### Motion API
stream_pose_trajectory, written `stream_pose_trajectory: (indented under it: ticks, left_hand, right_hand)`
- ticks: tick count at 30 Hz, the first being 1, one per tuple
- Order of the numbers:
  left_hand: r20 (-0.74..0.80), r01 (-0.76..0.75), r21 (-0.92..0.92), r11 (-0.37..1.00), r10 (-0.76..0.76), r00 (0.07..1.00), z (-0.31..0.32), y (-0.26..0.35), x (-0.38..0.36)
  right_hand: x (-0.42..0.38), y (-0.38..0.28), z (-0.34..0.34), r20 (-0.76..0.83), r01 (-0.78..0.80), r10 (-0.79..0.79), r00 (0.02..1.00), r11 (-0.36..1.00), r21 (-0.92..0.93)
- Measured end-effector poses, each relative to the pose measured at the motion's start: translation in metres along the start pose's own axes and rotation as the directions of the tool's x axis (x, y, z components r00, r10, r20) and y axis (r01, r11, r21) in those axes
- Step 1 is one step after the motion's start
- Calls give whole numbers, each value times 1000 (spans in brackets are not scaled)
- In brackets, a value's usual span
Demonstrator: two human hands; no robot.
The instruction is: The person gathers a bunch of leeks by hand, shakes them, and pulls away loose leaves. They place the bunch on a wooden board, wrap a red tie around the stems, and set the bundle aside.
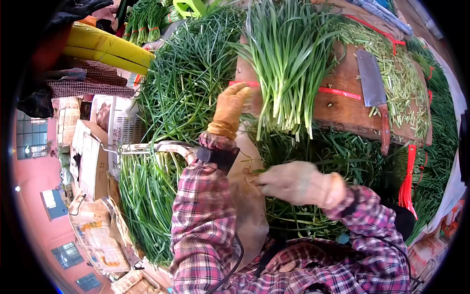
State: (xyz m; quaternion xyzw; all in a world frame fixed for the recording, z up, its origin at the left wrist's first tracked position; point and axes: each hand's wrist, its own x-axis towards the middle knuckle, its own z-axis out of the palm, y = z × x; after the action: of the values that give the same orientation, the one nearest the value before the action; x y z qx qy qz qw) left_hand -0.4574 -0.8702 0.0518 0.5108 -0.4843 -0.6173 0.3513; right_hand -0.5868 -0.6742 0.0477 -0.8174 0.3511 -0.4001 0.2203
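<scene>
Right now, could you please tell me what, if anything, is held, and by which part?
I cannot tell: the blurred right hand is at thin scraps, the left hand by red tape.

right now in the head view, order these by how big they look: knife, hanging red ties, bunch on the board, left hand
1. Bunch
2. Knife and left hand: too alike to rank
3. Red ties

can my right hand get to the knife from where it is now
Probably yes: the knife lies on the right of the wooden board, uncovered, its handle toward you. The right hand is blurred and may have to let go of the wisps at its fingertips.
</scene>
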Motion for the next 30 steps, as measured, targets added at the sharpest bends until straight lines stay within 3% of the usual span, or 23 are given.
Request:
stream_pose_trajectory:
  ticks: [2, 4, 5, 6, 9, 10, 11, 12, 14, 15, 16, 17, 18, 19, 20, 22, 23, 24, 25, 26, 28, 29, 30]
  left_hand:
    - [122, 22, 30, 999, -26, 992, 7, 6, -6]
    - [121, 41, 12, 999, -43, 992, 6, 13, -11]
    - [137, 82, -6, 997, -80, 987, 4, 17, -13]
    - [155, 121, -26, 992, -116, 981, 2, 18, -13]
    - [252, 138, -33, 990, -126, 960, -3, 19, -9]
    - [302, 144, -48, 988, -123, 945, -3, 18, -9]
    - [336, 133, -24, 991, -117, 935, -5, 14, -4]
    - [336, 138, -40, 990, -117, 935, -2, 11, -5]
    - [250, 2, 183, 983, -49, 967, 6, 13, -4]
    - [213, -136, 348, 928, 63, 975, 1, -9, 6]
    - [210, -138, 332, 933, 69, 975, 8, 1, -1]
    - [177, -97, 296, 950, 45, 983, 14, 11, -10]
    - [146, -57, 258, 964, 20, 989, 20, 19, -16]
    - [131, -128, 436, 891, 78, 988, 21, 4, -3]
    - [208, -134, 387, 912, 55, 977, 29, 8, -3]
    - [218, -175, 450, 876, 82, 973, 38, 20, -11]
    - [140, -151, 399, 904, 103, 985, 39, 9, -4]
    - [59, -130, 349, 928, 117, 991, 36, -10, 10]
    - [140, -125, 16, 992, 122, 983, 31, -8, 17]
    - [127, 81, -90, 993, -69, 990, 19, -8, 18]
    - [-89, 127, -195, 972, -146, 985, 8, -1, 12]
    - [-153, 129, -191, 973, -160, 975, 0, -5, 17]
    - [-216, 134, -187, 973, -173, 961, -7, -8, 22]
  right_hand:
    - [61, -22, -22, 280, -373, 391, 877, 921, -115]
    - [75, 9, -6, 105, -405, 432, 896, 891, -206]
    - [77, 21, 0, -18, -501, 524, 851, 823, 267]
    - [88, 20, -16, 44, -640, 639, 768, 764, 81]
    - [80, 17, -26, 45, -557, 555, 831, 829, 55]
    - [70, 7, -25, 173, -618, 601, 780, 697, 364]
    - [61, -1, -28, 315, -642, 603, 733, 461, 613]
    - [60, -13, -42, 495, -748, 580, 647, 357, 560]
    - [54, -28, -67, 618, -802, 512, 596, 339, 492]
    - [44, -28, -75, 589, -846, 636, 499, 209, 491]
    - [32, -26, -86, 554, -865, 740, 382, 74, 497]
    - [21, -12, -96, 527, -811, 809, 261, -112, 574]
    - [14, -8, -100, 261, -775, 932, 251, 32, 631]
    - [0, 9, -99, 62, -712, 974, 217, 114, 693]
    - [-9, 29, -101, -20, -592, 996, 89, 69, 803]
    - [-26, 72, -111, 23, -347, 1000, 2, -21, 938]
    - [-23, 82, -114, 17, -360, 1000, 1, -16, 933]
    - [-18, 90, -116, -46, -257, 999, 28, 52, 965]
    - [-14, 95, -116, -109, -145, 993, 48, 115, 983]
    - [-12, 101, -116, -110, -146, 993, 50, 116, 982]
    - [-2, 106, -115, -109, -138, 987, 120, 125, 982]
    - [2, 106, -115, -100, -203, 994, 46, 108, 973]
    - [6, 106, -116, -98, -204, 994, 52, 106, 973]
